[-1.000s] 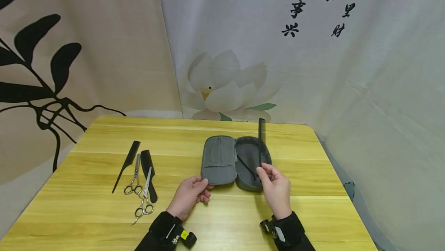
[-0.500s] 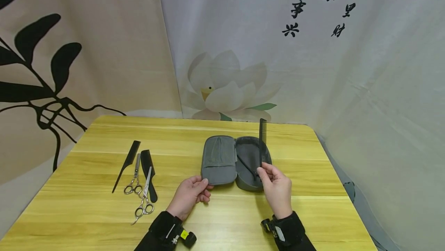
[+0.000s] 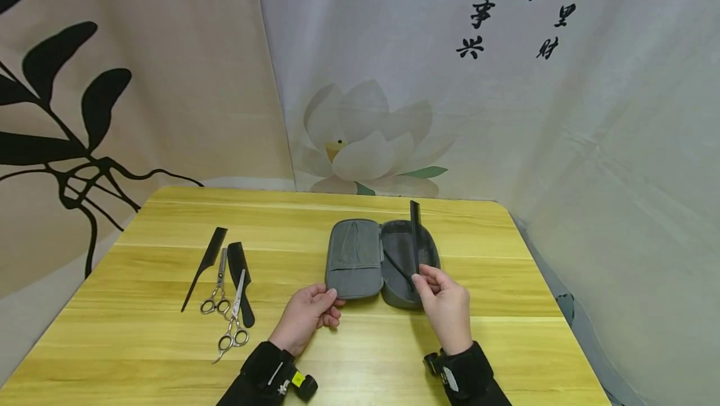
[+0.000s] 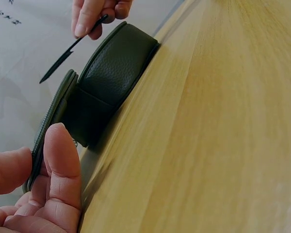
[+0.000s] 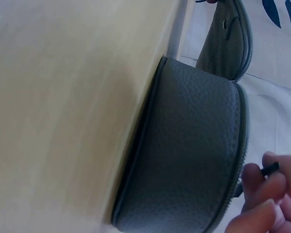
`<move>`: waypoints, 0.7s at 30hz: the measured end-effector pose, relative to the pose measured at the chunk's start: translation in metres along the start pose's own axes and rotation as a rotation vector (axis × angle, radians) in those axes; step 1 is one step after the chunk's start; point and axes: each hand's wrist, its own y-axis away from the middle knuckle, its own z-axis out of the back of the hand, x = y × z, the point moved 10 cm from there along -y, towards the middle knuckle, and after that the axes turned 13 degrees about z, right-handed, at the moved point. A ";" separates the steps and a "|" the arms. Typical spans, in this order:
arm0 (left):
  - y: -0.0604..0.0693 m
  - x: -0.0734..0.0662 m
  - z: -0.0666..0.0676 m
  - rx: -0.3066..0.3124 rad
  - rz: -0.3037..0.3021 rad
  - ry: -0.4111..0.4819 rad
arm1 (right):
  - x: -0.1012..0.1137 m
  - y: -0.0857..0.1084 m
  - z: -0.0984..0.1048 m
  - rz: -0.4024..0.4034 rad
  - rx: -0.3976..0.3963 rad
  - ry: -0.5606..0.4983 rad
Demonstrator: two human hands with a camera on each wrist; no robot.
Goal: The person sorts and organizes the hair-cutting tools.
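A grey zip case (image 3: 355,281) lies unfolded on the table, its lid to the left and its deep half to the right. The left hand (image 3: 306,317) pinches the lid's near edge between thumb and fingers; the left wrist view shows that thumb on the lid (image 4: 51,114). Above the deep half, the right hand (image 3: 447,306) pinches the near end of a black comb (image 3: 415,231), which points away from the body. In the right wrist view the fingers (image 5: 264,187) hold the comb's end beside the zip edge. A dark strap lies inside the deep half.
Left of the case, on the wooden table (image 3: 140,343), lie a pointed-tail comb (image 3: 210,253), a wider black comb (image 3: 239,262) and two pairs of scissors (image 3: 233,325), one overlapping the wider comb. A printed curtain (image 3: 478,112) hangs behind the table.
The comb in the right hand has tilted left and dropped a little, its far end now lower, and its teeth show less. The left hand and the case have stayed in place.
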 end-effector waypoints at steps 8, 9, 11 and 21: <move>0.000 0.000 0.000 0.000 0.001 0.002 | 0.009 0.000 -0.007 0.059 0.065 0.024; 0.000 0.000 0.000 0.000 0.003 0.002 | 0.009 0.001 -0.008 0.057 0.076 0.028; 0.000 0.000 0.000 0.002 0.006 0.004 | 0.009 0.001 -0.009 0.060 0.089 0.034; -0.001 0.000 0.001 0.003 0.002 0.002 | 0.011 0.002 -0.016 0.067 0.153 0.080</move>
